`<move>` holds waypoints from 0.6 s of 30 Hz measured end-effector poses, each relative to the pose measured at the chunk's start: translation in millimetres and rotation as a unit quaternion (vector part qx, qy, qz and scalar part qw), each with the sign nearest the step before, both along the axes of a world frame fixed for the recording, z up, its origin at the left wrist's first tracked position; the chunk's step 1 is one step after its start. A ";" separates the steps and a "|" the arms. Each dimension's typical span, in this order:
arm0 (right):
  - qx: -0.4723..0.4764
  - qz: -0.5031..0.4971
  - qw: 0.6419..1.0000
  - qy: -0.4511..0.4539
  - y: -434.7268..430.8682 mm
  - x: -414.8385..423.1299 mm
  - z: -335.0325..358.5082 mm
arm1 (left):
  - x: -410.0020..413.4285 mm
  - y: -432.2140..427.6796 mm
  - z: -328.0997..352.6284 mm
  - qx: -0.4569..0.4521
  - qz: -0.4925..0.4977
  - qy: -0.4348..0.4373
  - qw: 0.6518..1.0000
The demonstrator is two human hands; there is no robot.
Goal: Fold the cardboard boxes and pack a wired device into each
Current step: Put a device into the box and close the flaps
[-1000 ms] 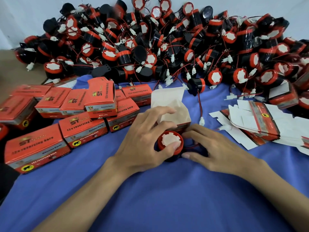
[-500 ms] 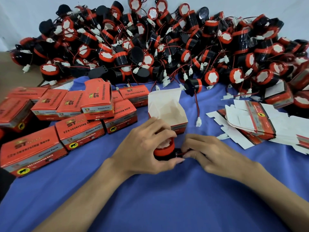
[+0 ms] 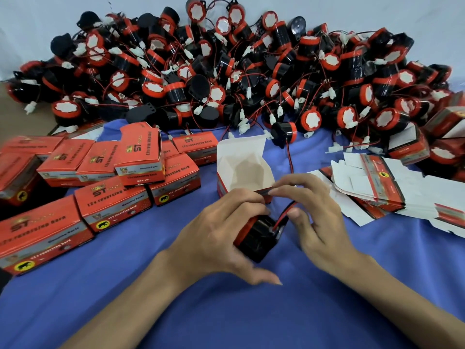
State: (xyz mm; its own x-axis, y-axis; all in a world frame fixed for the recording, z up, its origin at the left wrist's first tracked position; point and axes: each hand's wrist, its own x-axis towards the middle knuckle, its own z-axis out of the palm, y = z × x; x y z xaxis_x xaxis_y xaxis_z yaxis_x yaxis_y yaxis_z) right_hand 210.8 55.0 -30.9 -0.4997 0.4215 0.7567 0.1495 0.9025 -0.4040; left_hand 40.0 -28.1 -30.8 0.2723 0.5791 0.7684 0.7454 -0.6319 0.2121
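On our blue-clothed surface (image 3: 251,318), below a white wall (image 3: 50,16), our left hand (image 3: 216,238) grips the black-and-red wired device (image 3: 256,240), now tipped sideways. Our right hand (image 3: 319,222) pinches its red wire (image 3: 283,215).

Left hand (image 3: 214,238) grips horn (image 3: 259,238); right hand (image 3: 314,212) pinches wire (image 3: 283,217)

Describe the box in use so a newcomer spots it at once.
On the blue cloth, before the horn pile, one box stands just beyond the left hand and right hand. It alone is open, white flap up; closed boxes lie left, flat blanks right.
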 end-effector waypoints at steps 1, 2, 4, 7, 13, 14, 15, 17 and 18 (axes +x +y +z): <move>-0.011 0.005 1.000 -0.009 -0.6 0.1 -1.6 | 0.0 0.7 -1.0 0.005 -0.006 0.001 1.000; -0.030 0.016 0.999 -0.018 -1.5 0.5 -2.7 | -0.6 1.5 -2.0 0.013 -0.013 0.001 1.000; -0.109 0.070 0.991 -0.026 -5.0 -0.5 -3.8 | -0.6 3.2 -5.1 0.034 -0.025 -0.003 0.999; -0.241 0.196 0.949 -0.059 -13.1 -0.5 -2.0 | 4.8 5.6 -8.4 0.058 -0.038 -0.059 0.996; -0.238 0.220 0.931 -0.167 -22.0 0.0 3.9 | 8.5 8.9 -14.3 0.038 -0.088 -0.183 0.978; -0.236 0.210 0.931 -0.181 -21.8 0.6 5.0 | 7.6 8.9 -13.9 0.027 -0.087 -0.188 0.978; -0.236 0.196 0.932 -0.191 -21.7 0.5 5.6 | 6.6 8.7 -13.1 0.014 -0.086 -0.189 0.978; -0.250 0.175 0.934 -0.188 -21.3 -0.6 5.9 | 4.7 8.2 -11.3 -0.016 -0.090 -0.184 0.979; -0.257 0.170 0.935 -0.176 -20.9 -0.9 5.7 | 4.2 7.4 -9.8 -0.035 -0.097 -0.180 0.978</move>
State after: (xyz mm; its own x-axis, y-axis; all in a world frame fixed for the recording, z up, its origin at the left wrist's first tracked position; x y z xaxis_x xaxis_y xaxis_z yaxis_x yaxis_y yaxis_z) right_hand 210.0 34.1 -25.1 -0.8503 0.4563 0.2623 0.0946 0.6229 -0.7766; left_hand 44.3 -20.8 -40.6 0.1002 0.5990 0.7945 0.4821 -0.7277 0.4878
